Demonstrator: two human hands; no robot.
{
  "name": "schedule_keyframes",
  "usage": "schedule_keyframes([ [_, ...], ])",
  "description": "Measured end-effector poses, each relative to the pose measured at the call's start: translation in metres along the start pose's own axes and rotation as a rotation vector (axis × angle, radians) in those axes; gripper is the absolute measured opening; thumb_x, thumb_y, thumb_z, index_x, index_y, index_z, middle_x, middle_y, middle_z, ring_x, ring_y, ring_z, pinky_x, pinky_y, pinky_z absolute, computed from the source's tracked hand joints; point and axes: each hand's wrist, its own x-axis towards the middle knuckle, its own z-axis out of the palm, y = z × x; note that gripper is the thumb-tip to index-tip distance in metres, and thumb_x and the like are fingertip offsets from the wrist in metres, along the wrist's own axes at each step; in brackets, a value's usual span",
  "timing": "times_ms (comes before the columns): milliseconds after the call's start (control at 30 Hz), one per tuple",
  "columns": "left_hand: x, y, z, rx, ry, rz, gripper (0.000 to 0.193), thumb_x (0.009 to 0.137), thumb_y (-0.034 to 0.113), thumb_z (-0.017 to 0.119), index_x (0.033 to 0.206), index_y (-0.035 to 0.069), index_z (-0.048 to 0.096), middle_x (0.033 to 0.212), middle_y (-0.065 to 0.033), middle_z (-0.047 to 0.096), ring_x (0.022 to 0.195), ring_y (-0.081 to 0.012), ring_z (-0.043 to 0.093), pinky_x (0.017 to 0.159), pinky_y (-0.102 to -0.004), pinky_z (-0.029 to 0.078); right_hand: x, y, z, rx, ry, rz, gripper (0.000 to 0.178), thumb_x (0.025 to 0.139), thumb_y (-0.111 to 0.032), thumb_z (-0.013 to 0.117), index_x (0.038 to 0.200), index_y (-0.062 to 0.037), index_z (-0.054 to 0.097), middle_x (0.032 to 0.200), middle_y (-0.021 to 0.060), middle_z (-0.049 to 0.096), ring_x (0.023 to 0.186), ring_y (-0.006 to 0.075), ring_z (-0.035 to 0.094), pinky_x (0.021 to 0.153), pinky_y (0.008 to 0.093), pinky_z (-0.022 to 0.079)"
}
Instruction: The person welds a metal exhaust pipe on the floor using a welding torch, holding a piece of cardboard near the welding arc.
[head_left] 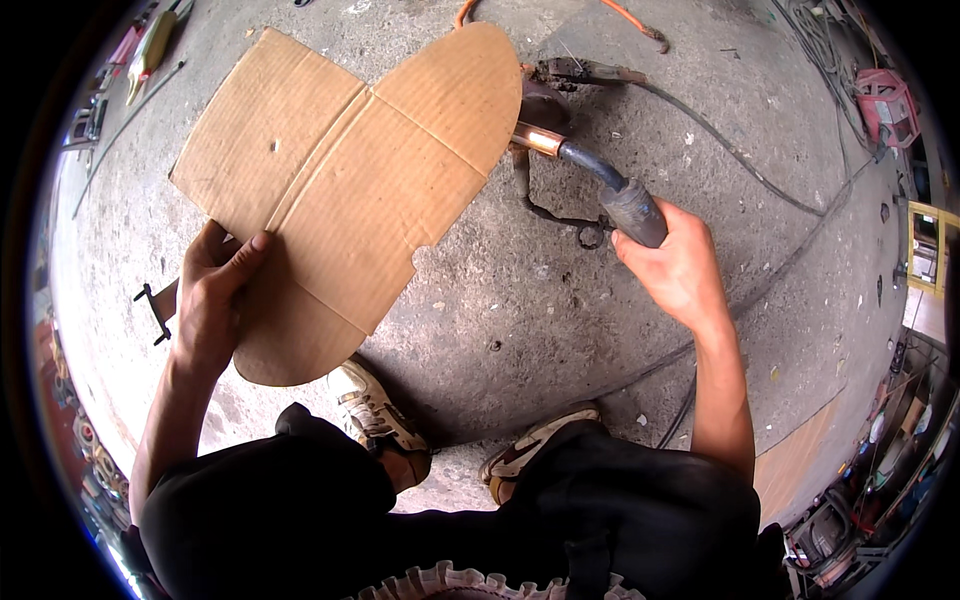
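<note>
My left hand pinches the lower left edge of a large creased cardboard sheet, thumb on top. The sheet is raised at a tilt, with one rounded far end. A small brown metal piece with dark pins shows beside that hand; whether it is held I cannot tell. My right hand is closed around the dark handle of a welding torch. Its bent neck and copper nozzle point left towards the cardboard. Behind the nozzle is a rusty brown metal piece, partly hidden by the cardboard.
A dark clamp by the rusty piece trails a black cable across the concrete floor. An orange hose lies at the far side. A red machine stands far right, near a yellow frame. Clutter lines both sides.
</note>
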Motion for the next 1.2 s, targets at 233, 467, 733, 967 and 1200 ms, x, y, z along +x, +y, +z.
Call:
schedule_keyframes([
  [233, 0.004, -0.008, -0.004, -0.159, 0.085, 0.096, 0.037, 0.1, 0.016, 0.064, 0.13, -0.004, 0.055, 0.114, -0.0126, 0.069, 0.1, -0.0155, 0.066, 0.088, -0.028, 0.051, 0.001, 0.005, -0.003, 0.049, 0.036, -0.037, 0.027, 0.083, -0.019, 0.075, 0.102, -0.0009, 0.07, 0.077, 0.0161, 0.069, 0.069, 0.0252, 0.068, 0.07, 0.0382, 0.052],
  [467, 0.011, -0.023, -0.033, -0.169, 0.226, 0.06, 0.029, 0.099, 0.019, 0.067, 0.118, -0.002, 0.059, 0.109, -0.0095, 0.068, 0.097, -0.0138, 0.063, 0.088, -0.029, 0.049, 0.0, 0.003, -0.007, 0.039, 0.001, -0.013, 0.027, 0.083, -0.019, 0.075, 0.101, -0.0005, 0.07, 0.075, 0.0148, 0.068, 0.068, 0.0236, 0.066, 0.068, 0.0377, 0.051],
  [733, 0.015, -0.03, -0.039, -0.214, 0.226, 0.065, 0.028, 0.099, 0.018, 0.068, 0.118, -0.001, 0.059, 0.108, -0.0089, 0.068, 0.097, -0.0135, 0.063, 0.086, -0.0287, 0.05, 0.0, 0.0, -0.007, 0.019, -0.015, -0.016, 0.026, 0.083, -0.019, 0.075, 0.1, -0.0004, 0.07, 0.076, 0.0149, 0.068, 0.068, 0.0244, 0.066, 0.069, 0.0379, 0.052],
  [967, 0.005, -0.011, -0.007, -0.175, 0.124, 0.065, 0.037, 0.099, 0.015, 0.067, 0.129, -0.003, 0.056, 0.114, -0.013, 0.07, 0.099, -0.0154, 0.067, 0.087, -0.0285, 0.053, 0.0, -0.002, -0.004, 0.005, -0.021, -0.009, 0.026, 0.083, -0.019, 0.075, 0.1, -0.0002, 0.069, 0.077, 0.0175, 0.068, 0.069, 0.0278, 0.067, 0.07, 0.0391, 0.052],
  [1200, 0.001, -0.003, -0.001, -0.054, 0.05, 0.062, 0.04, 0.098, 0.016, 0.068, 0.13, -0.004, 0.055, 0.113, -0.0153, 0.071, 0.097, -0.0161, 0.068, 0.087, -0.0287, 0.054, 0.0, -0.002, -0.004, 0.002, -0.023, -0.014, 0.027, 0.083, -0.019, 0.074, 0.101, 0.0001, 0.069, 0.079, 0.019, 0.069, 0.071, 0.03, 0.068, 0.071, 0.0399, 0.052],
])
